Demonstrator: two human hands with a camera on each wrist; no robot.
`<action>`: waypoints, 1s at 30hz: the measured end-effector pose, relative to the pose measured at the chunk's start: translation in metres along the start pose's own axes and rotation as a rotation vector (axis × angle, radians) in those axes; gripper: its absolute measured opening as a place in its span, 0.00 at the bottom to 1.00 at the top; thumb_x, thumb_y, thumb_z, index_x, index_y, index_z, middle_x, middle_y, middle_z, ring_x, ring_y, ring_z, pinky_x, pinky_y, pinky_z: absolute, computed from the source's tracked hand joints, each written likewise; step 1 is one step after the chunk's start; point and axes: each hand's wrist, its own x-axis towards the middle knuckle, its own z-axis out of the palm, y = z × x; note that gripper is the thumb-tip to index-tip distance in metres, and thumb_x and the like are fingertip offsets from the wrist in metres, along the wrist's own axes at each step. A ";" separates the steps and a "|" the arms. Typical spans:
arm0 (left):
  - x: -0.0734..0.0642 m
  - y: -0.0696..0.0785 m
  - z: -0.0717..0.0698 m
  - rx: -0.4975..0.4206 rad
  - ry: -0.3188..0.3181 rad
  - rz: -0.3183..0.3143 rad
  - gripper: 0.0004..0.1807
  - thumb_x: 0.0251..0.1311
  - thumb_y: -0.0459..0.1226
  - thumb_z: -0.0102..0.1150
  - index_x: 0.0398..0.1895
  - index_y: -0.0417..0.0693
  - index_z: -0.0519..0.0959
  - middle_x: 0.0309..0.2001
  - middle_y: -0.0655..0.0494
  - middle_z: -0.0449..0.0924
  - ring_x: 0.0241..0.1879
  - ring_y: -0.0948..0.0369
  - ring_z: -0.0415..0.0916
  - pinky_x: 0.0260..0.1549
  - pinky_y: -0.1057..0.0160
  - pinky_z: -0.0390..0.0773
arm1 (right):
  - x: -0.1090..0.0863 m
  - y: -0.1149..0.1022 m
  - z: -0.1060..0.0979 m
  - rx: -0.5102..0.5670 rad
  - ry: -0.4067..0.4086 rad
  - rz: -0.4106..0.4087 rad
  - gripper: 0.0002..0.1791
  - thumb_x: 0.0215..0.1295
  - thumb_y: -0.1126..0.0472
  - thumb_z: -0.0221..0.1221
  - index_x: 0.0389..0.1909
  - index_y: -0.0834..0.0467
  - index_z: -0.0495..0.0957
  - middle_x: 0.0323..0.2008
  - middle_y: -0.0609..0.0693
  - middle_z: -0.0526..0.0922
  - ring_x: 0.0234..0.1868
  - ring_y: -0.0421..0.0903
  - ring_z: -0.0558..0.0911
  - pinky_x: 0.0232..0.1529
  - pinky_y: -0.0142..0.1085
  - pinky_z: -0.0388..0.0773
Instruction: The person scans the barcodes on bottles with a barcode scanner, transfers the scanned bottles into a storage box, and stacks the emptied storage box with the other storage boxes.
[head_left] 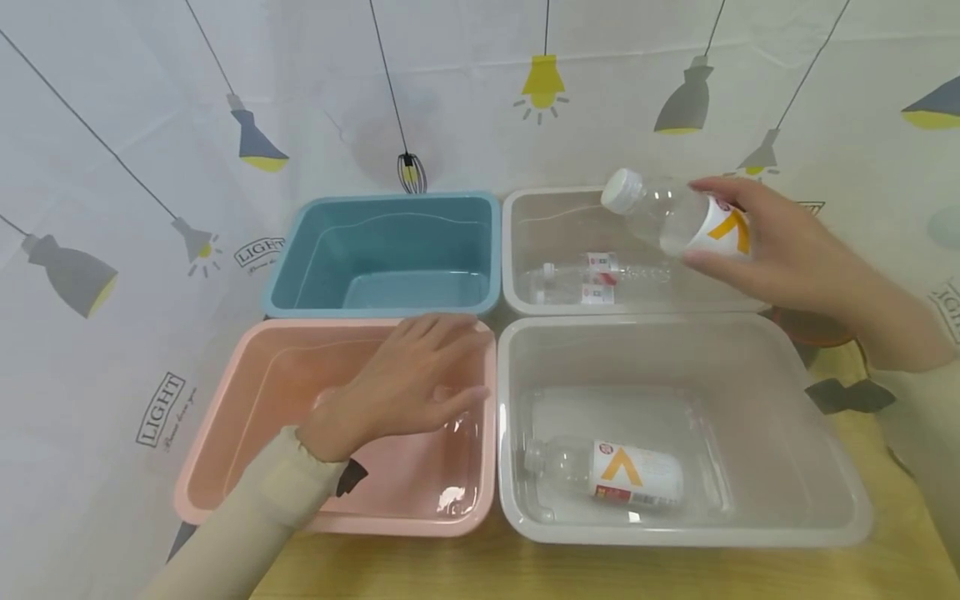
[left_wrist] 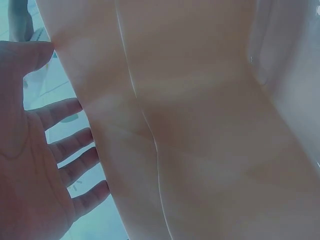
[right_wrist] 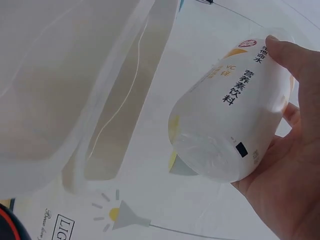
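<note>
My right hand [head_left: 780, 242] grips a clear plastic bottle [head_left: 663, 212] round its white and orange label, above the back right bin [head_left: 517, 250]. The bottle is tilted, its white cap [head_left: 622, 191] pointing left. In the right wrist view its label [right_wrist: 235, 100] and base face the camera, with thumb and fingers round the far side. My left hand [head_left: 408, 375] hovers palm down over the pink bin [head_left: 337, 527], fingers spread and holding nothing; the left wrist view shows its fingers [left_wrist: 75, 150] extended in front of the bin wall [left_wrist: 200, 125].
Two small labelled bottles [head_left: 600, 279] lie in the back right bin. Another clear bottle [head_left: 637, 473] with an orange-marked label lies in the front right grey bin [head_left: 675, 533]. A blue bin [head_left: 382, 312] stands at back left. Wooden table [head_left: 420, 571] shows in front; a lamp-patterned cloth [head_left: 465, 83] hangs behind.
</note>
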 end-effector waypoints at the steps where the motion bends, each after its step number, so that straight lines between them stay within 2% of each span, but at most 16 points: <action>1: 0.000 0.000 0.000 0.002 -0.003 -0.002 0.35 0.71 0.61 0.55 0.75 0.57 0.73 0.75 0.52 0.70 0.75 0.49 0.66 0.78 0.44 0.65 | 0.003 -0.002 0.001 -0.005 -0.004 -0.003 0.44 0.64 0.54 0.73 0.79 0.45 0.65 0.54 0.56 0.77 0.48 0.39 0.67 0.49 0.25 0.60; 6: 0.000 0.000 -0.001 -0.004 0.002 -0.002 0.34 0.71 0.61 0.56 0.75 0.57 0.73 0.75 0.52 0.70 0.75 0.50 0.66 0.78 0.45 0.65 | 0.016 -0.017 0.007 -0.008 -0.028 -0.016 0.44 0.63 0.53 0.74 0.79 0.45 0.66 0.54 0.55 0.78 0.46 0.43 0.69 0.49 0.31 0.63; 12: 0.000 0.001 0.000 -0.013 0.001 -0.003 0.34 0.71 0.61 0.55 0.74 0.58 0.73 0.75 0.53 0.70 0.75 0.51 0.65 0.78 0.45 0.65 | 0.038 -0.035 0.016 0.058 -0.097 -0.068 0.44 0.64 0.53 0.73 0.79 0.49 0.65 0.62 0.60 0.79 0.58 0.56 0.76 0.60 0.49 0.68; 16: 0.000 0.001 -0.001 -0.013 -0.007 -0.006 0.33 0.72 0.61 0.54 0.75 0.58 0.73 0.75 0.53 0.70 0.76 0.50 0.65 0.78 0.44 0.65 | 0.054 -0.045 0.023 0.036 -0.128 -0.124 0.43 0.66 0.51 0.72 0.79 0.52 0.66 0.63 0.59 0.80 0.55 0.53 0.77 0.55 0.43 0.71; 19: 0.000 0.001 0.000 -0.015 -0.010 -0.010 0.34 0.72 0.61 0.54 0.75 0.58 0.73 0.75 0.53 0.69 0.76 0.50 0.65 0.78 0.45 0.64 | 0.064 -0.052 0.029 0.001 -0.162 -0.129 0.42 0.68 0.47 0.69 0.80 0.49 0.64 0.63 0.57 0.79 0.52 0.51 0.77 0.48 0.42 0.73; 20: 0.000 0.000 0.000 -0.015 -0.012 -0.010 0.34 0.72 0.61 0.54 0.75 0.58 0.72 0.76 0.53 0.69 0.76 0.51 0.65 0.78 0.45 0.64 | 0.066 -0.054 0.031 -0.006 -0.175 -0.128 0.42 0.69 0.45 0.69 0.80 0.49 0.64 0.65 0.56 0.79 0.52 0.51 0.77 0.48 0.43 0.74; 23: 0.000 0.000 0.001 -0.014 -0.015 -0.008 0.34 0.72 0.61 0.54 0.75 0.58 0.72 0.76 0.53 0.69 0.76 0.51 0.64 0.78 0.45 0.64 | 0.073 -0.060 0.037 -0.006 -0.211 -0.132 0.42 0.70 0.43 0.67 0.81 0.47 0.62 0.68 0.55 0.77 0.55 0.51 0.77 0.54 0.49 0.78; 26: -0.001 -0.001 0.001 -0.006 -0.005 -0.002 0.34 0.72 0.61 0.54 0.75 0.59 0.72 0.76 0.54 0.69 0.76 0.51 0.65 0.78 0.45 0.65 | 0.080 -0.065 0.044 0.027 -0.236 -0.158 0.43 0.71 0.44 0.67 0.82 0.49 0.62 0.72 0.55 0.75 0.60 0.52 0.77 0.66 0.54 0.77; 30: 0.000 -0.002 0.002 0.001 0.010 0.006 0.34 0.72 0.60 0.54 0.75 0.58 0.73 0.75 0.53 0.70 0.75 0.50 0.65 0.77 0.46 0.66 | 0.088 -0.071 0.052 0.041 -0.250 -0.190 0.42 0.71 0.45 0.66 0.82 0.50 0.62 0.72 0.55 0.75 0.61 0.53 0.77 0.69 0.55 0.76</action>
